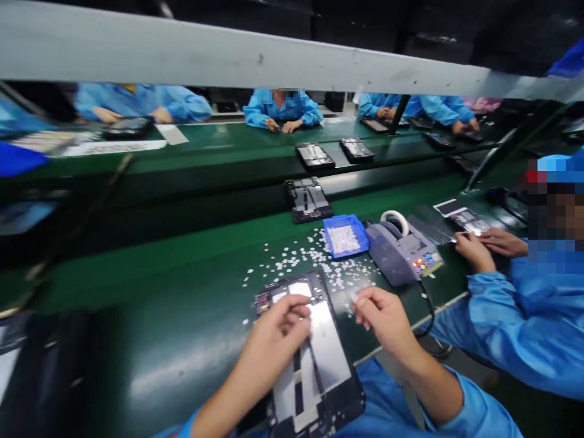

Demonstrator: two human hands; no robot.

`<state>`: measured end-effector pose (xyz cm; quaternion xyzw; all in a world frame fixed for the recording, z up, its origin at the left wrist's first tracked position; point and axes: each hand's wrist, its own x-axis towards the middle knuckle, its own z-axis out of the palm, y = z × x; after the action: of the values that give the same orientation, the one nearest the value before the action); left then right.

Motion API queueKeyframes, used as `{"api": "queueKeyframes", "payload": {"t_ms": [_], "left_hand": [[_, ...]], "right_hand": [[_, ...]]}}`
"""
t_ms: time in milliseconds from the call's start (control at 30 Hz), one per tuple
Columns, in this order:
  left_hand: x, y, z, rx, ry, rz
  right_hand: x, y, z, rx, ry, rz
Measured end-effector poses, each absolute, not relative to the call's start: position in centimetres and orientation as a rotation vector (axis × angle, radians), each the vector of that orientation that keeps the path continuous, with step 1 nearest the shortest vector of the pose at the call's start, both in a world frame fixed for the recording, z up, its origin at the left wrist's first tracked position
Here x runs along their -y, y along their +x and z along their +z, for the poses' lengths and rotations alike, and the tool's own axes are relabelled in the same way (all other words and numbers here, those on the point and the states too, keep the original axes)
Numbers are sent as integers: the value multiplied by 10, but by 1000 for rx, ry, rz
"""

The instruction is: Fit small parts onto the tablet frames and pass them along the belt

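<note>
Green conveyor bench (150, 292), workers in blue coats on both sides. The open device frame (314, 359) lies directly before the person, long axis running away from them; the left hand (278, 331) rests on it, fingers curled. The right hand (383, 316), just right of the frame, pinches a small white piece; loose white pieces (301, 258) and a blue tray (345, 236) lie beyond.

— What lies under the left hand (278, 331)?
— A black device frame (310, 359), flat, open face up, pale panels inside, running from 6 o'clock toward 12.
— And the right hand (383, 316)?
— At 3 o'clock of it, pinching a small white piece (355, 298).
</note>
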<state>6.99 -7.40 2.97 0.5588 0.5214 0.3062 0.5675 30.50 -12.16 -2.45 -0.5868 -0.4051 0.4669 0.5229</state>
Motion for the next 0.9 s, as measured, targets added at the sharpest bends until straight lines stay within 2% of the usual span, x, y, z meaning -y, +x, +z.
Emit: {"api": "queueKeyframes", "payload": {"t_ms": [133,267,400,500,600,767,900], "left_hand": [[74,79,10,-1089,1056,860],[74,43,-1,-1170,1016,998],[72,0,3,-1369,1268,1033],[70,-17,6,-1407,1737,857],[66,-18,3,-1335,2150,679],[56,-10,1,-1353,2312,496],[46,-8,10,-1356,2199,510]], "right_hand": [[97,241,-3,1254,-1266,1240],[79,219,0,1554,-1198,1228],[55,225,-9,1951,-1180,775],[38,229,-16,2283,-1092,368],[27,226,-21,2560,-1010,126],[20,225,-23,2704,-988,28],[18,227,-23,2733,-973,50]]}}
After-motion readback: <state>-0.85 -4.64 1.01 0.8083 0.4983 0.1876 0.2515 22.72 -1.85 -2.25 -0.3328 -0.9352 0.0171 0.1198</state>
